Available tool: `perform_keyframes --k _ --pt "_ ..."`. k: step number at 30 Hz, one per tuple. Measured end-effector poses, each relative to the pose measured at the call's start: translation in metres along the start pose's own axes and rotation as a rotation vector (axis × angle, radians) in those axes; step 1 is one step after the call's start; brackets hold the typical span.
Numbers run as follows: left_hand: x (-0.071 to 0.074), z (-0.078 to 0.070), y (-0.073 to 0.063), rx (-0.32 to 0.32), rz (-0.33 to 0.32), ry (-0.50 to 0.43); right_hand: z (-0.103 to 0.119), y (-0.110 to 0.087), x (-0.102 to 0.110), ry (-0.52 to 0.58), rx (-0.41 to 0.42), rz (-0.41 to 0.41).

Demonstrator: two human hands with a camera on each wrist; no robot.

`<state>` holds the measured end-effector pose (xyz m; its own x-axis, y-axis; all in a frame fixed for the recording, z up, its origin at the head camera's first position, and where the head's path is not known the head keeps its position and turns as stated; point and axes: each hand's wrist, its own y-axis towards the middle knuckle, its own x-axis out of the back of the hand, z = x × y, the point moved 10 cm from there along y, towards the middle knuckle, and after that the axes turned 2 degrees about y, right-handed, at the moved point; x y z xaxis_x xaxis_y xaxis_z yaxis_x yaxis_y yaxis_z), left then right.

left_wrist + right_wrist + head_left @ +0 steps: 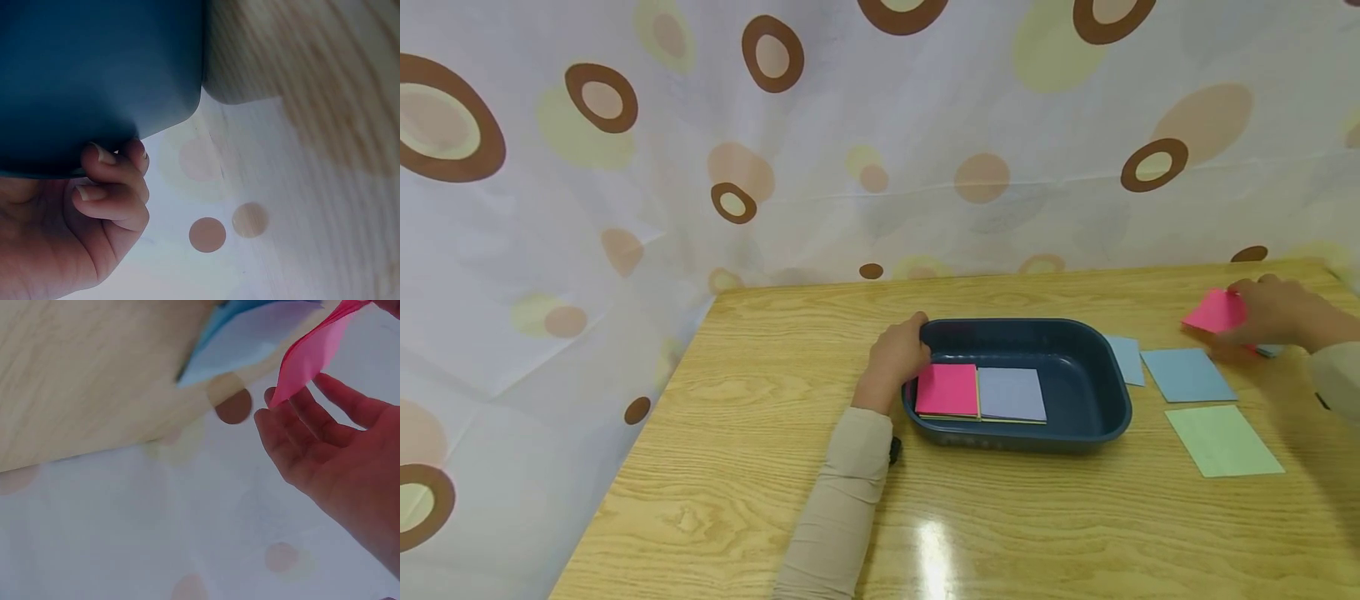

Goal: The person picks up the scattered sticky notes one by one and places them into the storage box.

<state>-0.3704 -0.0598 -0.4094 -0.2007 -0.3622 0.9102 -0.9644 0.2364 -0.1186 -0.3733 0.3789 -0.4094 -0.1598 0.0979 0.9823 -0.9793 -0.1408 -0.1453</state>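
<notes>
Clock faces below centre on the tray, head view. Nearest: one beige cloth sleeve at 7, small black item by its cuff, over one wood-grain table, glossy enough to throw a glare patch at 7. One pale green sheet, flat, four-sided, at 3 to 4. One dark blue tray, smooth, plastic-looking, oblong, rounded corners. Two squarish paper stacks inside, side by side toward 8: one pink stack, one lavender stack, yellowish edges under both. Left hand at 9 to 10, fingers curled and gripping the tray's end at the rim. One blue sheet flat at 3; one pale blue sheet beside the tray, part hidden by it. Right hand at 2 to 3, thumb and fingers grasping one pink sheet, which bows off the table. Scrap of blue paper shows just below that hand; sheet count there, can't tell. Farthest: white curtain, 9 round through 12 to 2, creased, printed with brown, tan and yellowish ovals, too many cut off to count.
</notes>
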Motion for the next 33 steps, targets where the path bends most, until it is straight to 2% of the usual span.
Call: perform_keyframes --k 3,6,15,19,25,33 --pt "0.001 0.000 0.000 0.003 0.004 -0.001 0.021 0.001 0.017 0.049 0.067 -0.056" --pt "0.000 0.001 0.000 0.005 0.009 -0.001 0.045 -0.001 0.032 0.079 0.123 -0.079" --pt "0.000 0.001 0.001 0.002 0.004 0.000 0.122 -0.007 0.060 0.173 0.192 -0.109" --pt "-0.001 0.001 0.001 0.004 0.008 -0.005 0.153 -0.010 0.066 0.214 0.258 -0.115" --pt "-0.001 0.001 0.001 0.006 0.005 -0.003 0.200 -0.016 0.071 0.207 0.344 -0.109" --pt "-0.001 0.001 0.002 0.011 0.006 -0.002 0.254 -0.019 0.055 0.204 0.430 0.027"
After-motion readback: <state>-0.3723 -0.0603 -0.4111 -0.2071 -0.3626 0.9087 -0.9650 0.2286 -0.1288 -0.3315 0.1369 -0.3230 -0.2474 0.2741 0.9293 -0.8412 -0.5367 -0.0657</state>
